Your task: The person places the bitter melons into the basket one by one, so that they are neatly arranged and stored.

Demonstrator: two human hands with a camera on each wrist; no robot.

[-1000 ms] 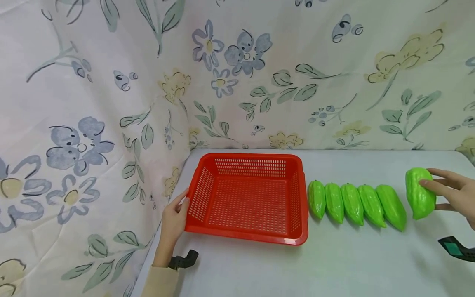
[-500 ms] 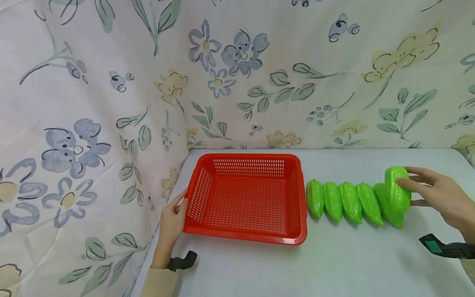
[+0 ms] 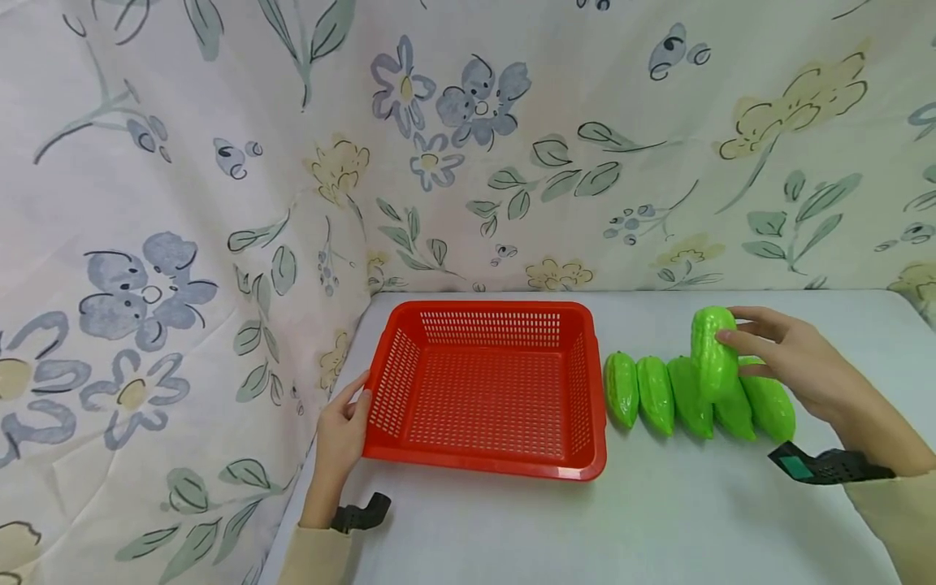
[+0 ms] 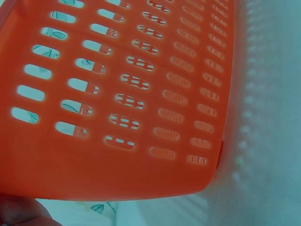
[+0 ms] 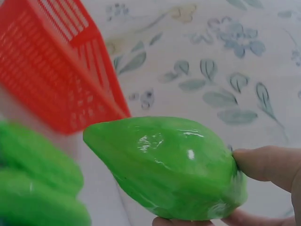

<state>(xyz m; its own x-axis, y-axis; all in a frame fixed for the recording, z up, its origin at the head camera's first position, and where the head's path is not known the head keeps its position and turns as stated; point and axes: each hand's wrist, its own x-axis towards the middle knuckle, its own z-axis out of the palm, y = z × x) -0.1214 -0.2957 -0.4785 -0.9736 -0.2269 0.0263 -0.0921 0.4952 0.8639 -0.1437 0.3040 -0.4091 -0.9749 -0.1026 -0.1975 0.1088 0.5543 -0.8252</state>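
Observation:
My left hand (image 3: 342, 435) grips the left rim of a red perforated plastic basket (image 3: 486, 398), thumb on the rim. Nothing lies in the basket. In the left wrist view, fingers (image 4: 21, 213) show below the slotted wall (image 4: 94, 165). My right hand (image 3: 797, 361) holds a glossy green bitter melon (image 3: 711, 353) raised above the row of others, pinching it between thumb and fingers. In the right wrist view, this melon (image 5: 169, 165) points its tapered end left towards the basket.
Several more green bitter melons (image 3: 656, 398) lie side by side on the white table (image 3: 658, 520), right of the basket. The raised melon partly covers some of them. Floral cloth (image 3: 556, 187) hangs behind the table and along its left side.
My right hand has carried the held bitter melon leftward, from beyond the right end of the row to above the row. The left hand and basket stay in place.

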